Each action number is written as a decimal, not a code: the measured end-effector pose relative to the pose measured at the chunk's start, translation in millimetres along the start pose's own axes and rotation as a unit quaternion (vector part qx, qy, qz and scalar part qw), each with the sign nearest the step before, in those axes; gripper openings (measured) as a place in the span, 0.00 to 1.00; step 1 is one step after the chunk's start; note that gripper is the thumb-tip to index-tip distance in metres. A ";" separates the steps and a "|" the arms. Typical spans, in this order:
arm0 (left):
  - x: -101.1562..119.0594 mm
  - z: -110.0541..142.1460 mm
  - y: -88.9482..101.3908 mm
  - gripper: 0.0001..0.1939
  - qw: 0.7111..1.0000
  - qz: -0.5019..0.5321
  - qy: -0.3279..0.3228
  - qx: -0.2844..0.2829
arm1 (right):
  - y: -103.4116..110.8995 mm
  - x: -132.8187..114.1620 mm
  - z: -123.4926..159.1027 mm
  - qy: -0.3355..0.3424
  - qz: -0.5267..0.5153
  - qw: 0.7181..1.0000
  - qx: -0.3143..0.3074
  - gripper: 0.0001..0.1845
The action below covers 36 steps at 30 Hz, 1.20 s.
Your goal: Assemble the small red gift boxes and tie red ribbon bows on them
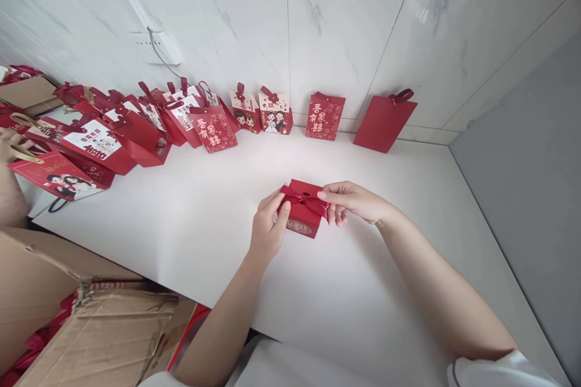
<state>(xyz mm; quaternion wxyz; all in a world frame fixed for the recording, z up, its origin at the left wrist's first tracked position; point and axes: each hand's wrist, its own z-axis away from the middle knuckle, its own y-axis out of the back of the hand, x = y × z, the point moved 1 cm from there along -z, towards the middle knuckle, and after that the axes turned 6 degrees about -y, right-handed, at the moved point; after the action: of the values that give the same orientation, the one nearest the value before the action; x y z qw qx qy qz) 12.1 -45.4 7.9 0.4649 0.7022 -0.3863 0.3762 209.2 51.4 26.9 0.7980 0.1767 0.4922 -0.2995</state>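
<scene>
A small red gift box (302,227) stands on the white table in front of me, with a patterned label low on its near side. Across its top lies a dark red ribbon bow (305,198). My left hand (269,222) is closed on the box's left side, thumb on the near face and fingers on the far edge. My right hand (349,199) pinches the bow at its right side between thumb and forefinger, the other fingers curled beside the box. A ribbon tail hangs at the box's right corner.
Several red paper gift bags (215,130) line the wall, crowded at the left. A person's hand (9,148) is by the leftmost bags. Open cardboard boxes (104,338) stand below the table's left edge. A grey panel (531,133) borders the right.
</scene>
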 end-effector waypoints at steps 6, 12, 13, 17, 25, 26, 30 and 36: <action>-4.4 2.2 1.9 0.14 0.998 -0.034 -0.029 0.035 | -0.2 -1.3 0.2 0.050 0.003 0.999 0.020 0.24; -9.2 2.4 1.6 0.11 0.992 -0.062 -0.071 0.083 | -3.0 -1.9 0.6 0.069 0.027 0.997 0.006 0.23; -8.8 2.8 1.0 0.12 0.990 -0.083 -0.078 0.085 | -3.3 -1.4 0.2 0.070 0.027 0.997 0.005 0.23; -5.7 4.0 2.5 0.11 0.987 -0.114 -0.083 0.081 | -1.5 1.4 -1.3 0.073 0.024 0.997 0.019 0.24; -9.4 -5.1 14.0 0.14 0.994 0.025 0.042 0.102 | -0.4 1.0 -0.2 0.073 0.033 0.997 0.017 0.25; -10.7 -7.1 13.3 0.15 0.996 0.021 0.052 0.075 | -1.2 0.3 0.1 0.075 0.033 0.996 0.015 0.25; -12.7 -13.9 9.6 0.15 0.997 0.040 0.055 -0.029 | -3.6 -1.2 1.0 0.065 0.028 0.997 0.025 0.25; -7.8 -17.2 8.8 0.15 0.996 0.023 -0.005 -0.089 | -4.6 -2.9 2.8 0.055 0.031 0.997 0.044 0.28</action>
<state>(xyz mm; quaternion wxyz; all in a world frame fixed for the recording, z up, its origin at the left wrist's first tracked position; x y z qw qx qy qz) -2.0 -30.0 9.0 0.5145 0.6508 -0.4370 0.3476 207.0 47.2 30.8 0.7702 0.2434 0.5157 -0.2857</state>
